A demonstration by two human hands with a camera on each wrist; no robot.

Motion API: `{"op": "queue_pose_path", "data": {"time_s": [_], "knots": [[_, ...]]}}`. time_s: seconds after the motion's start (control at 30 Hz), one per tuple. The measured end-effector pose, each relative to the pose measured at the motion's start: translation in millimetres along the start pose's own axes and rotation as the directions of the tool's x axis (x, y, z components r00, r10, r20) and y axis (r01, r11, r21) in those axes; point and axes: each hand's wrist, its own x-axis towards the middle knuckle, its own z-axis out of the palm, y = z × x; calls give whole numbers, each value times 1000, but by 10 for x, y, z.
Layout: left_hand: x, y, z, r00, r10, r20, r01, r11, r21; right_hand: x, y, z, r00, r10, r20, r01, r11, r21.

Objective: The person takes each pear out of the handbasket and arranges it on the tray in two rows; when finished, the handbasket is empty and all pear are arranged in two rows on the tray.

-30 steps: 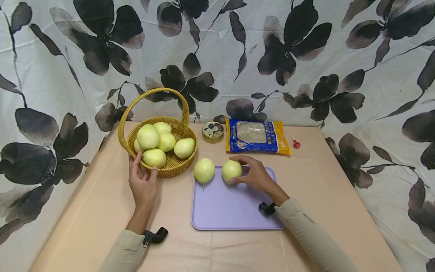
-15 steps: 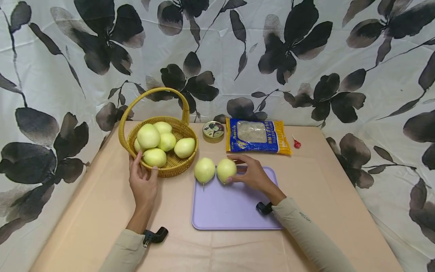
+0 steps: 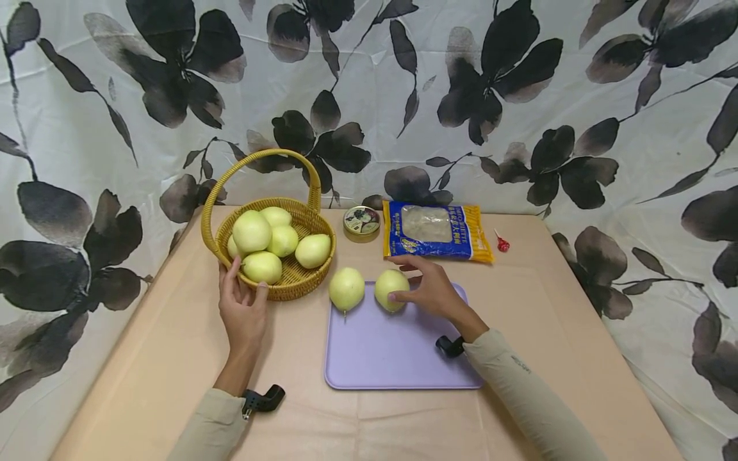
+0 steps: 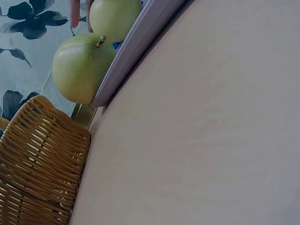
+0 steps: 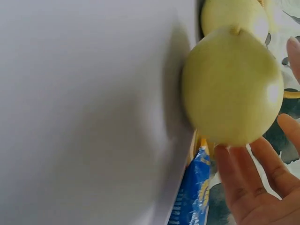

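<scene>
My left hand (image 3: pixel 242 320) rests against the near left side of the yellow wicker basket (image 3: pixel 296 291), fingers extended and thumb by the rim; in the left wrist view the basket (image 4: pixel 44 164) shows without that hand. At the lilac tray's (image 3: pixel 398 358) far edge are two pale green pears, a left one (image 3: pixel 346 289) and a right one (image 3: pixel 389 288). My right hand (image 3: pixel 429 288) is around the right pear's far and right sides. The right wrist view shows loosely extended fingers (image 5: pixel 243 173) against this pear (image 5: pixel 232 89), its thumb apart from it.
Several pears (image 3: pixel 252 231) lie in the basket, whose tall handle (image 3: pixel 277 153) arches above. Behind the tray are a round tin (image 3: pixel 361 224) and a blue and yellow packet (image 3: pixel 429 230). A small red item (image 3: pixel 503 244) lies right of the packet. Floral cloth hangs behind the table.
The right pear and my right hand shifted left toward the other pear, then back right a little, leaving a gap between the pears. My left hand and the basket have stayed put.
</scene>
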Motion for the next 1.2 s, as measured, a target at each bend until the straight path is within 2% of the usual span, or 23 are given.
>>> {"op": "queue_pose_path", "data": {"time_s": [0.2,0.43,0.7,1.0,1.2], "knots": [[12,-59,-12,1000,-1,4,1,1000,12,30,-12,47,1000,19,7,-19,999,35],[11,-14,1,1000,3,6,-3,1000,-1,32,20,145,1000,7,-18,-5,997,80],[26,-38,6,1000,2,5,-2,1000,8,-21,52,98,999,20,-38,-17,996,89],[17,-28,-5,1000,0,0,0,1000,18,-93,99,3,997,50,-53,-47,998,43],[1,-11,-6,1000,-11,0,11,1000,21,-12,-72,-48,998,22,-67,-22,1000,2]]}}
